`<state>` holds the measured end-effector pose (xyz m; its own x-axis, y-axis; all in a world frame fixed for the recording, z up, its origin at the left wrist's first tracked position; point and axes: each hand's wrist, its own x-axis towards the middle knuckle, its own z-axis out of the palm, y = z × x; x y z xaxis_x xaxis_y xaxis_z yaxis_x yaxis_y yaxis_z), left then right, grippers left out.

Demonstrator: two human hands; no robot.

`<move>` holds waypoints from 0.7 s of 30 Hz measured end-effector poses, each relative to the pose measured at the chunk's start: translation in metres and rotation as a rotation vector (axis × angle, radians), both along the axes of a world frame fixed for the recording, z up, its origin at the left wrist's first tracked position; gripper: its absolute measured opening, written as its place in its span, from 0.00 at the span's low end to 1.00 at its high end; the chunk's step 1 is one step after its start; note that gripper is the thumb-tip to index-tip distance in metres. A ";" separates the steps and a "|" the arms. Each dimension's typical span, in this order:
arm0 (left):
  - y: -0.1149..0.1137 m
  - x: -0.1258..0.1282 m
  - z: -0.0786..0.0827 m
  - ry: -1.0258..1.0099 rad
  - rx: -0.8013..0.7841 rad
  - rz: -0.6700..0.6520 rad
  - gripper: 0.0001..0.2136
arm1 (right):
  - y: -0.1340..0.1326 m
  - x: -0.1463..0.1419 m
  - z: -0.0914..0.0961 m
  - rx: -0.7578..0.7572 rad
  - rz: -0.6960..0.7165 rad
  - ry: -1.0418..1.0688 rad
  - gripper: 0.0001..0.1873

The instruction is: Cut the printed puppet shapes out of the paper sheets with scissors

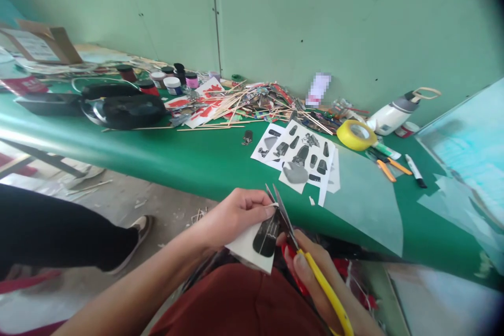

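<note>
My left hand point(236, 215) pinches a small white paper cutout point(255, 244) printed with a dark shape, held over my lap in front of the green table's edge. My right hand point(318, 278) grips yellow-handled scissors point(299, 252). The blades are slightly apart and their tips point up and left, against the paper's top right edge beside my left fingertips. More printed sheets point(301, 155) with dark shapes lie on the table just beyond my hands.
The green table point(189, 160) carries a yellow tape roll point(356, 134), orange-handled pliers point(388, 165), a marker point(415, 170), a white bottle point(396, 113), wooden sticks point(230, 110), paint jars point(173, 81) and black trays point(126, 110). Another person's leg and shoe point(129, 239) are on the floor at left.
</note>
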<state>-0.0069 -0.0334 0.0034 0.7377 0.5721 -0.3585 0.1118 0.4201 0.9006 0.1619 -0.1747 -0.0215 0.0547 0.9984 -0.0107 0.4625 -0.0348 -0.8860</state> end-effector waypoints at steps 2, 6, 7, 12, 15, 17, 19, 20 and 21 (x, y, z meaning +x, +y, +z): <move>0.000 0.001 0.000 0.001 -0.034 0.015 0.15 | 0.004 0.001 0.003 -0.013 0.017 -0.046 0.28; 0.000 0.002 0.001 -0.031 -0.121 0.031 0.15 | 0.008 0.001 0.003 -0.042 0.015 -0.028 0.31; 0.000 0.002 0.001 -0.047 -0.137 0.034 0.14 | 0.008 0.000 0.002 -0.032 0.020 -0.025 0.31; 0.002 0.000 -0.003 -0.091 -0.179 0.036 0.13 | 0.009 -0.002 0.003 0.000 0.017 -0.021 0.28; 0.002 -0.001 -0.005 -0.098 -0.194 0.039 0.13 | 0.010 -0.003 0.003 -0.004 0.011 -0.018 0.29; 0.002 -0.002 -0.005 -0.100 -0.215 0.044 0.13 | 0.011 -0.002 0.001 -0.008 0.005 -0.036 0.30; 0.002 -0.002 -0.005 -0.108 -0.239 0.047 0.13 | 0.012 -0.002 -0.001 -0.001 0.014 -0.057 0.29; 0.002 -0.002 -0.005 -0.109 -0.249 0.046 0.12 | 0.012 -0.002 -0.003 0.011 0.024 -0.059 0.29; 0.002 -0.002 -0.005 -0.109 -0.255 0.048 0.12 | 0.012 -0.001 -0.004 0.024 0.036 -0.054 0.28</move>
<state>-0.0087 -0.0311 -0.0019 0.7541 0.5087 -0.4154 -0.0051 0.6370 0.7708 0.1606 -0.1625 -0.0254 0.0187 0.9997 0.0149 0.5103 0.0033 -0.8600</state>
